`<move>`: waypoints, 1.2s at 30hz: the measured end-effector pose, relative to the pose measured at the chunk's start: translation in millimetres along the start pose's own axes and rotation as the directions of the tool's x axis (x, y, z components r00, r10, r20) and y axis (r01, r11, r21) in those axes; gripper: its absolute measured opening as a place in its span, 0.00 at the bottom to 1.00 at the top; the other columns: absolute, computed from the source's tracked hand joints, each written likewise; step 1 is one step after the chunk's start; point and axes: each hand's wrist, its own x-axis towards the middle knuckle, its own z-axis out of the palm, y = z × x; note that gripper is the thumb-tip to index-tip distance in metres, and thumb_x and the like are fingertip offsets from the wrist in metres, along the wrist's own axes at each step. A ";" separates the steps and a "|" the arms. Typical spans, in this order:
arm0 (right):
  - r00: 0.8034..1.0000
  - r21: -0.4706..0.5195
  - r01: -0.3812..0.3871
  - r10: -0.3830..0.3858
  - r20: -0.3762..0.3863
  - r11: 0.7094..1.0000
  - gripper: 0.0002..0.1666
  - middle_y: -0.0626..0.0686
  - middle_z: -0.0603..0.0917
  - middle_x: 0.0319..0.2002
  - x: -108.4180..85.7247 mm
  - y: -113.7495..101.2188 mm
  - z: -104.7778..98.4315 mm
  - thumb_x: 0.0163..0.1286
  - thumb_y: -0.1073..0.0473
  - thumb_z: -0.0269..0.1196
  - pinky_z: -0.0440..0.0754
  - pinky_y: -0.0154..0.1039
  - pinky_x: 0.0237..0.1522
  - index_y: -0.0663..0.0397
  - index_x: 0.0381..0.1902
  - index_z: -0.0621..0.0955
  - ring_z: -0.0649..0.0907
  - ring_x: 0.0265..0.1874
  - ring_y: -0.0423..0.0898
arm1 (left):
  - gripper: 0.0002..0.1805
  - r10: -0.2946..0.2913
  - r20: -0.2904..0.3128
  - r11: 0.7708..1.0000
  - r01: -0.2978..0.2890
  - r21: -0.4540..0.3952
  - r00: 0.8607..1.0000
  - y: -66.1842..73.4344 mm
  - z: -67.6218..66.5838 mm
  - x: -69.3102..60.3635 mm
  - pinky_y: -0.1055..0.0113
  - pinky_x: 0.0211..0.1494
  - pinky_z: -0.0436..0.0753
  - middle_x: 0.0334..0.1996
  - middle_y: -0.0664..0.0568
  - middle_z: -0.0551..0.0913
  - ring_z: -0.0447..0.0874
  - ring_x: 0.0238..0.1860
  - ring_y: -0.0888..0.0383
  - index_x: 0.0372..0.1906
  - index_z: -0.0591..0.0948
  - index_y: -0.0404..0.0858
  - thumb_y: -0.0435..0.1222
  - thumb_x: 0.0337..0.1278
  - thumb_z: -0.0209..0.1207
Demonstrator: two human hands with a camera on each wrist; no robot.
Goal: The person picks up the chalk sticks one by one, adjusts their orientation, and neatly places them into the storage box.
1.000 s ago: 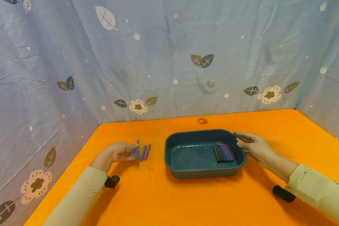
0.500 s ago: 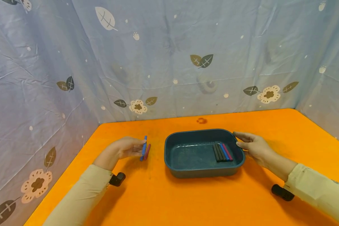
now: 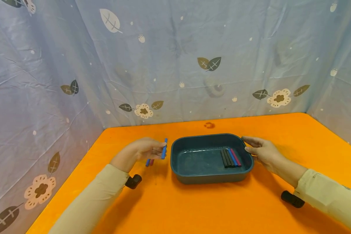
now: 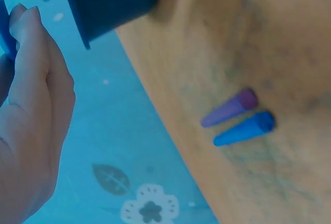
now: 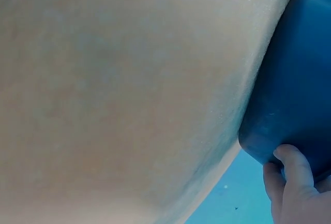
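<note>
My left hand (image 3: 148,149) pinches a blue crayon-like stick (image 3: 164,149) upright between thumb and fingers, just left of the dark blue-green tray (image 3: 210,179). Below that hand lie another blue stick (image 4: 248,129) and a dark red one, purple-looking in the left wrist view (image 4: 230,108), side by side on the table. Inside the tray's right end rest several sticks in a row: black ones (image 3: 226,159), a blue one (image 3: 232,158) and a magenta one (image 3: 236,158). My right hand (image 3: 263,152) holds the tray's right end, its fingers (image 5: 294,163) against the wall.
An orange cloth (image 3: 193,208) covers the table. Patterned light-blue curtains (image 3: 175,65) hang behind and at both sides. A small dark ring-shaped stain (image 3: 209,125) marks the cloth behind the tray. A black camera (image 3: 133,181) sits under each wrist.
My left hand has moved right, carrying the blue stick over the two loose sticks and close to the tray's left wall. My right hand and the tray have stayed nearly still.
</note>
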 end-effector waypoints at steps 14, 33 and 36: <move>1.000 -0.015 0.011 -0.011 -0.002 1.000 0.34 0.67 0.49 0.74 0.1 1.9 -0.3 0.78 0.66 0.48 0.81 0.37 0.50 0.66 0.75 0.50 0.74 0.59 0.51 | 0.17 -0.050 -0.025 0.997 0.052 0.054 0.998 33.3 35.9 20.9 0.62 0.51 0.83 0.34 0.46 0.78 0.80 0.30 0.57 0.56 0.72 0.22 0.33 0.72 0.51; 1.000 0.016 0.019 -0.019 0.001 1.000 0.34 0.67 0.48 0.74 0.5 3.6 -0.8 0.78 0.66 0.49 0.82 0.37 0.49 0.66 0.75 0.50 0.77 0.49 0.36 | 0.11 -0.120 0.023 0.990 0.118 0.074 0.993 63.8 72.6 44.9 0.60 0.54 0.81 0.29 0.46 0.80 0.80 0.28 0.55 0.46 0.77 0.27 0.34 0.72 0.53; 1.000 0.011 0.018 -0.018 0.001 1.000 0.34 0.67 0.48 0.74 0.4 3.5 -0.9 0.78 0.66 0.48 0.82 0.37 0.49 0.66 0.75 0.50 0.77 0.51 0.39 | 0.09 -0.122 0.035 0.989 0.119 0.084 0.992 66.9 78.4 48.5 0.58 0.59 0.78 0.28 0.46 0.80 0.80 0.28 0.54 0.39 0.77 0.31 0.34 0.71 0.53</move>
